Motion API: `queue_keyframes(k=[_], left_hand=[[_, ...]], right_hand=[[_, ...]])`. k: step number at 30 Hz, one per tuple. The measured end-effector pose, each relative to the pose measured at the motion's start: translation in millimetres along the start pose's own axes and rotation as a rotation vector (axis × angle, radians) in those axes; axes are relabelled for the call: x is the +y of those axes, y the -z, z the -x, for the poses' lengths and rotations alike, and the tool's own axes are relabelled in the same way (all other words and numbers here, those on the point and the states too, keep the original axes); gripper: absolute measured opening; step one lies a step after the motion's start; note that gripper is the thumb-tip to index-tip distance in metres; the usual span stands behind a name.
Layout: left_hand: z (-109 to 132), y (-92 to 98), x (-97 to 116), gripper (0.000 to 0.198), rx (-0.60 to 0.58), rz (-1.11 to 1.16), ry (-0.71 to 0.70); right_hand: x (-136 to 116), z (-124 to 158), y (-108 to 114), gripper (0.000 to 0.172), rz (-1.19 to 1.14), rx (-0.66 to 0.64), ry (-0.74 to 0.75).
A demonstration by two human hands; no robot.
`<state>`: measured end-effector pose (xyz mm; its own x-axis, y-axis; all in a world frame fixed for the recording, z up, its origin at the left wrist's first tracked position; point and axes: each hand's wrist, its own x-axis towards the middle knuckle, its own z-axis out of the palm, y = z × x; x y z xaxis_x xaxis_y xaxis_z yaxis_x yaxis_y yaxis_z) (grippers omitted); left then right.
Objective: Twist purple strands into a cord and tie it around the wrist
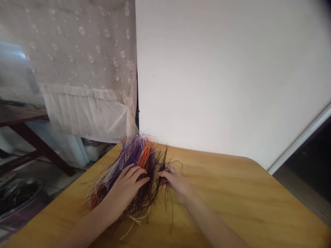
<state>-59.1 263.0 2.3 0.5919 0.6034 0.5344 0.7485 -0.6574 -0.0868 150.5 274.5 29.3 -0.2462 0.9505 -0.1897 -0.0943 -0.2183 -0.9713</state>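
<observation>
Both grips are on the tangled bundle of purple, orange and black raffia strands (134, 162) at the far edge of the wooden worktop (232, 186): left grip (126, 189) released, lying flat across it; right grip (173, 181) pinching dark strands (161, 168) at its right side.

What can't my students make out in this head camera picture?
Head view:
Strands beneath the left hand in the bundle of purple, orange and black strands: hidden by the palm.
Whether the right hand grips strands: too fine to tell.
Contents of the metal basin: blurred, cut off by the left edge.
</observation>
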Motion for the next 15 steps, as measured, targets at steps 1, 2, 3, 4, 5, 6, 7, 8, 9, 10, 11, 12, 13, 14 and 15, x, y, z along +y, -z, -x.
queue_keyframes(k=[1,2,3,4,5,6,7,8,9,10,11,12,13,14,15], left_hand=[[0.1,-0.6,0.2,0.056,0.000,-0.001,-0.005],[0.1,-0.7,0.5,0.056,-0.003,-0.002,-0.009],[0.1,-0.4,1.0,0.056,-0.007,-0.003,-0.013],[0.2,-0.1,1.5,0.055,-0.014,-0.004,-0.016],[0.4,0.2,2.1,0.055,-0.022,-0.006,-0.019],[0.7,0.2,2.7,0.054,-0.031,-0.008,-0.021],[1.1,-0.1,3.2,0.054,-0.038,-0.010,-0.021],[1.6,-0.6,3.8,0.055,-0.045,-0.012,-0.020],[2.0,-1.4,4.3,0.056,-0.052,-0.014,-0.020],[2.3,-2.0,4.9,0.057,-0.056,-0.017,-0.018],[2.4,-2.4,5.4,0.059,-0.059,-0.020,-0.017],[2.2,-2.3,5.9,0.059,-0.062,-0.022,-0.016],[1.8,-1.5,6.3,0.059,-0.065,-0.024,-0.017],[1.2,-0.2,6.7,0.058,-0.068,-0.025,-0.020],[0.4,1.5,7.0,0.057,-0.071,-0.024,-0.025]], right_hand=[[3.3,-0.7,-1.8,0.019,0.009,0.016,-0.015],[6.2,-1.4,-3.8,0.020,0.020,0.030,-0.032],[8.5,-2.0,-5.7,0.020,0.031,0.039,-0.048],[10.3,-2.6,-7.5,0.020,0.038,0.046,-0.060],[11.6,-3.0,-9.3,0.020,0.045,0.051,-0.069],[12.2,-3.1,-10.9,0.020,0.050,0.057,-0.075],[12.3,-2.8,-12.4,0.020,0.055,0.065,-0.079],[12.1,-2.2,-13.7,0.020,0.058,0.075,-0.079],[11.6,-1.3,-15.0,0.021,0.060,0.090,-0.076],[11.2,-0.3,-16.1,0.022,0.061,0.106,-0.070],[10.8,0.6,-17.1,0.022,0.061,0.121,-0.065],[10.7,1.4,-17.9,0.023,0.061,0.134,-0.060],[10.9,1.7,-18.5,0.023,0.062,0.142,-0.057],[11.2,1.7,-18.9,0.023,0.064,0.145,-0.057],[11.7,1.3,-19.1,0.023,0.068,0.145,-0.061]])
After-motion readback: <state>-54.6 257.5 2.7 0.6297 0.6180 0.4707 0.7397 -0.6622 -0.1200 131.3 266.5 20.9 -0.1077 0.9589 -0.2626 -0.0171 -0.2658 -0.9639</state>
